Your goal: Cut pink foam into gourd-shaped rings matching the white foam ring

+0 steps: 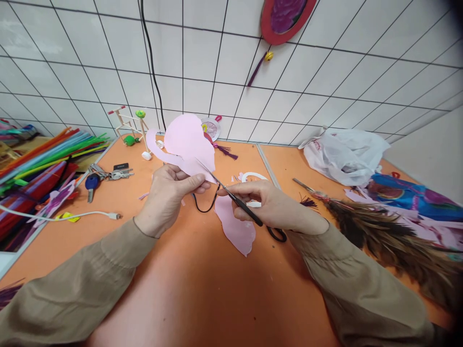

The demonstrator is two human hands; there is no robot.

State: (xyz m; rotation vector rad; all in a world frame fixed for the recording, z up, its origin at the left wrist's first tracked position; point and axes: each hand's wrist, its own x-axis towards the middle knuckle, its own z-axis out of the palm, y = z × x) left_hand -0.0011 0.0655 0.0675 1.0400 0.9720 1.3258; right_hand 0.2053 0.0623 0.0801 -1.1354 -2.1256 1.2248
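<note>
My left hand (168, 195) pinches the lower edge of a pale pink sheet of paper (186, 137) between thumb and fingers, holding it above the table. A curved strip of the same sheet curls out on the left. My right hand (265, 205) grips black-handled scissors (240, 205), whose pointed metal blades lie over the sheet's lower part. One black finger loop shows below that hand. Under the right hand, a cut pink paper piece (235, 231) with a wavy edge rests on the orange table (173, 289). Whether the blades are parted is hard to make out.
Colourful pipe cleaners (43, 159), keys (112, 173) and a white cable (87, 213) lie left. A small stick-built model (132, 127) stands by the tiled wall (202, 58). On the right are a white plastic bag (343, 152), brown feathers (376, 236) and pink paper scraps (415, 226).
</note>
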